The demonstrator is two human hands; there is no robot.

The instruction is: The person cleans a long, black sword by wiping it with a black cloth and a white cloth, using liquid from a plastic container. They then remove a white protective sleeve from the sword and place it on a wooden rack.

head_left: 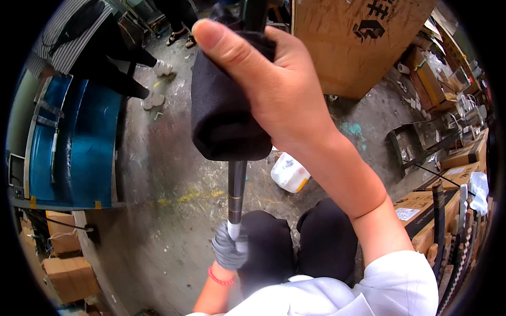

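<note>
Well, both your hands are clamped on the same piece of work, one above the other and well apart. Your right hand (287, 79), bare, is wrapped around a thick black cloth (219, 113), its thumb pressed over the cloth's upper part; the fingertips behind are hidden. The cloth is bunched around a dark pole (237, 181) — you can see the pole come out below it, and a dark length shows above as well.

Your left hand (230, 250), in a grey glove with a red bracelet (221, 279) at the wrist, is closed around the pole's lower end, beside a short white section (233, 229). The pole stands nearly upright in front of you, held up over the floor (163, 237), its low end next to your left knee (263, 237).

Past your knees, a white container (290, 174) sits on the floor. A big wooden box (342, 58) stands toward the floor's far edge, cartons (427, 213) line its right edge, and a person in a striped top (79, 34) is at its far left corner.
</note>
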